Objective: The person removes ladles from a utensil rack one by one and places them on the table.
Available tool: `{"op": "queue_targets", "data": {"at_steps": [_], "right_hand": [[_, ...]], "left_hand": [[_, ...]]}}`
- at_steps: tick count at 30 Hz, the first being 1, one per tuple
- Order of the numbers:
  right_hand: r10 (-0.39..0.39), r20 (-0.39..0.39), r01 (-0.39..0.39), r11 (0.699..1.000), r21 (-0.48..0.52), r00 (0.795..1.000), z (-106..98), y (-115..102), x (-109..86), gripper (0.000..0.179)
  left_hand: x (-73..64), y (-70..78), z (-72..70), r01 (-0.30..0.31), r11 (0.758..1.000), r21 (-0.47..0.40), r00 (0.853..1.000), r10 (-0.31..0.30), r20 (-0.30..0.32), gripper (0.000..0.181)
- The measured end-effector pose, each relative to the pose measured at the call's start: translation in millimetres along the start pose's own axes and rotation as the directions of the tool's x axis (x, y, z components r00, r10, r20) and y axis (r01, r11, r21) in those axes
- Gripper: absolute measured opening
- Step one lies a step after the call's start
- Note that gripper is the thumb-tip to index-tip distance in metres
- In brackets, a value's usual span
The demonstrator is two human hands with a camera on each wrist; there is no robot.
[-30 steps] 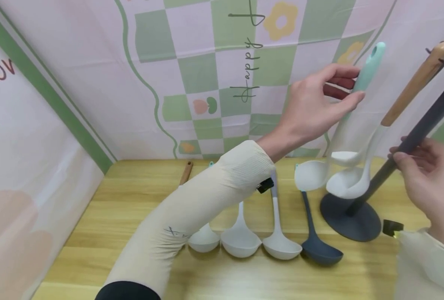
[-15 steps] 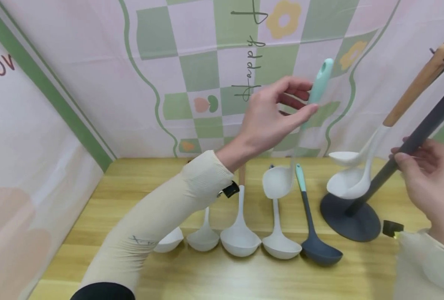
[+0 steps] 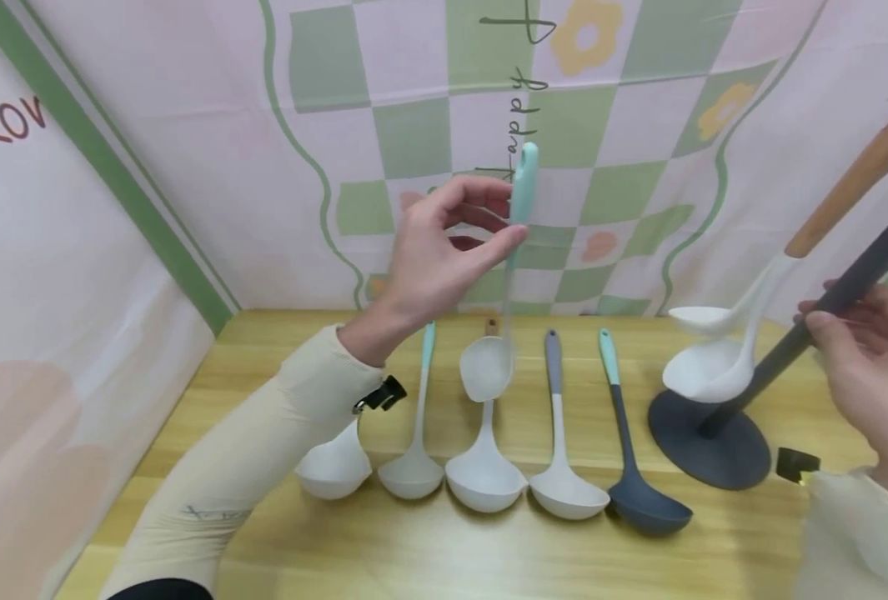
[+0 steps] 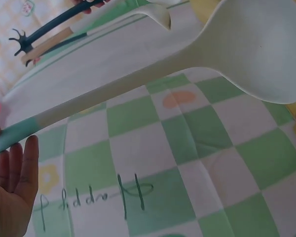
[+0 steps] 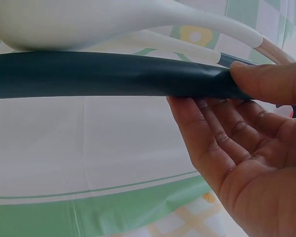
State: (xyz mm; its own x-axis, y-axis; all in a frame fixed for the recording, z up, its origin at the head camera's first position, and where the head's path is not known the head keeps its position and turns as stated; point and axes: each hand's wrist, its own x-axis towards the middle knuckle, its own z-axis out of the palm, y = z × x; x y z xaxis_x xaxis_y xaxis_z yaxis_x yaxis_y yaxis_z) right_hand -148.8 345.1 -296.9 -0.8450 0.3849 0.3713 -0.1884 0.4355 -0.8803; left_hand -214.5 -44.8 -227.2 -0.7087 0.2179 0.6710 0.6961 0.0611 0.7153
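Raised ladle (image 4: 133, 78), white with a mint handle, hangs bowl down over a wooden table (image 3: 338, 550) from a person's left hand (image 3: 447, 242), thumb and fingertips pinching the handle partway along. Its long axis stands near upright, the handle's end leaning slightly to the right, and the bowl lies below and just right of the pinching fingers. In line with that bowl in the head view, a brown-handled ladle (image 3: 486, 483) rests on the table, midway in a row of five. A pale ladle (image 3: 411, 477) sits to its left and a grey-handled ladle (image 3: 567, 493) to its right; a dark ladle (image 3: 648, 504) closes the right end, while the sleeve (image 3: 263, 442) partly covers a white ladle (image 3: 334, 468) at the left. From this angle it is hard to judge how high the raised bowl is over the row. Well apart, on the right, the right hand (image 3: 875, 350) curls thumb and fingers around the pole of a dark stand (image 3: 721, 458), beside which a wooden-handled ladle (image 3: 856, 182) hangs. The left hand is the nearer, and the only one touching the raised utensil.
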Motion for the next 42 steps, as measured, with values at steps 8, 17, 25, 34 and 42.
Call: {"op": "queue_targets", "data": {"at_steps": [8,17,25,34,42], "right_hand": [[0.080,-0.031,-0.081,0.995,-0.060,0.996,-2.4,1.9,-1.4,0.043],[0.099,-0.047,-0.103,0.988,-0.111,0.994,-5.5,5.1,-0.2,0.041],[0.120,-0.086,-0.132,0.978,-0.163,0.989,-4.1,3.2,-1.3,0.040],[0.145,-0.125,-0.167,0.968,-0.187,0.982,-0.7,-3.2,-3.9,0.040],[0.112,-0.058,-0.120,0.982,-0.147,0.992,-2.2,-2.9,-6.0,0.042]], "left_hand": [[-13.2,-6.6,-35.2,0.020,0.997,0.077,0.999,-0.017,-0.050,0.034],[-30.6,-8.8,-74.6,0.076,0.985,0.157,0.988,-0.054,-0.143,0.035],[-44.3,-18.3,-112.0,0.110,0.963,0.245,0.975,-0.057,-0.215,0.033],[-59.6,-31.6,-150.2,0.206,0.903,0.377,0.964,-0.121,-0.238,0.031],[-70.1,-51.8,-177.0,0.320,0.797,0.513,0.945,-0.231,-0.231,0.029]]}}
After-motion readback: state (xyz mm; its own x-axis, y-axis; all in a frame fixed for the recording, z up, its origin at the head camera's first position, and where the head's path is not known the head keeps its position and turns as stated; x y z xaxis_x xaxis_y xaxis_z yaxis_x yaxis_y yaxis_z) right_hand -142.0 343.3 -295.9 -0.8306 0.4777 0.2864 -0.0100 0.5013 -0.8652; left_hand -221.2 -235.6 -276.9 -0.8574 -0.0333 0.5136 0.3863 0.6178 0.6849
